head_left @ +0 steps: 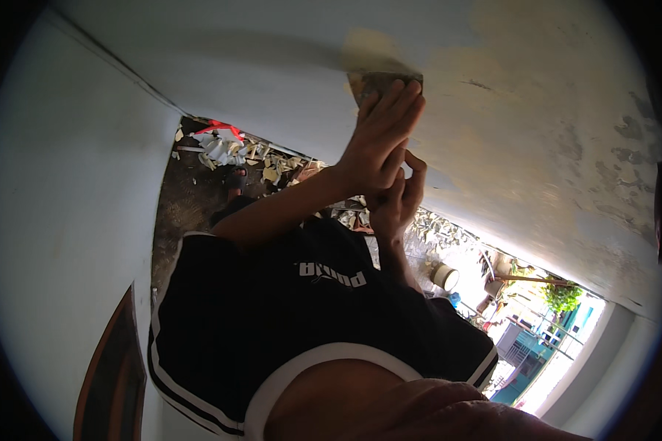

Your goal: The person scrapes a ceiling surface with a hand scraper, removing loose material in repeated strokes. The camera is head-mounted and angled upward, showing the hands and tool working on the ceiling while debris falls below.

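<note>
A scraper [363,82] with a broad, dark flat blade rests with its wide edge against the pale painted wall [272,66]. My left hand [381,136] lies over the tool, its fingers stretched straight along the blade and pressing on it. Just below, my right hand [399,202] is closed with bent fingers around the handle end, which the hands hide. Above the blade edge a yellowish bare patch [371,45] shows on the wall, and a long shadow runs left from it.
Broken flakes and debris [272,165] lie along the wall's foot, with a red strip [219,128] among them. At the right stand a pale bucket [444,277] and a green plant [563,295] near a bright opening. Another wall [73,184] rises on the left, beside a dark-framed opening [114,375].
</note>
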Demonstrator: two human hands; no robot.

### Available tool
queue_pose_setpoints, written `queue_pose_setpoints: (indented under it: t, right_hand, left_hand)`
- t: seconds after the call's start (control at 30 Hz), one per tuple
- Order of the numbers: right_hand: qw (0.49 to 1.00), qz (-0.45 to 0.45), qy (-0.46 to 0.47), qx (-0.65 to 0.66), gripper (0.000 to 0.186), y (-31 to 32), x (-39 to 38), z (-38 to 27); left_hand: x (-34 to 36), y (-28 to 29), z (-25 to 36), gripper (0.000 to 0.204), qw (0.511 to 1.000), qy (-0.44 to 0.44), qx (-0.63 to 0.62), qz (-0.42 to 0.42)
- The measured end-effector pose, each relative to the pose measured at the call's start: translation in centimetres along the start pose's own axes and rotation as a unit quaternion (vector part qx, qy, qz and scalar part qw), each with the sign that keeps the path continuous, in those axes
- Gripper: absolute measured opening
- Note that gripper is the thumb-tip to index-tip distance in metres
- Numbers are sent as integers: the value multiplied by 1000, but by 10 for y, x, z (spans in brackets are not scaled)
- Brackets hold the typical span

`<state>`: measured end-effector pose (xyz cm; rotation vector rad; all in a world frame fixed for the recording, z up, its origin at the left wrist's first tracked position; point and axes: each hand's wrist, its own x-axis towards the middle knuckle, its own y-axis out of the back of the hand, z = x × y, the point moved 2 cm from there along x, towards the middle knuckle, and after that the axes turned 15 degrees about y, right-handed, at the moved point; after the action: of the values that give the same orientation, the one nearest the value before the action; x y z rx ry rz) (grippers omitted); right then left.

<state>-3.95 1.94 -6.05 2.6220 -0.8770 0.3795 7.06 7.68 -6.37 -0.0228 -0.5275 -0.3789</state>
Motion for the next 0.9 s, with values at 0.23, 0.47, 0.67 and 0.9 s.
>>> queue_pose_setpoints:
  t: [0.23, 0.47, 0.67, 0.9]
  right_hand:
    - [994, 44, 99, -10, 38, -6, 13, -6]
    - [997, 8, 70, 35, 37, 5, 20, -12]
    - [997, -27, 69, 11, 37, 3, 58, -48]
    - [994, -31, 95, 37, 33, -5, 66, -63]
  left_hand:
    - [21, 4, 21, 54, 996, -66, 52, -9]
    - [24, -2, 23, 55, 998, -56, 24, 3]
    - [64, 10, 40, 54, 986, -124, 54, 93]
    - [63, 12, 41, 54, 991, -99, 32, 83]
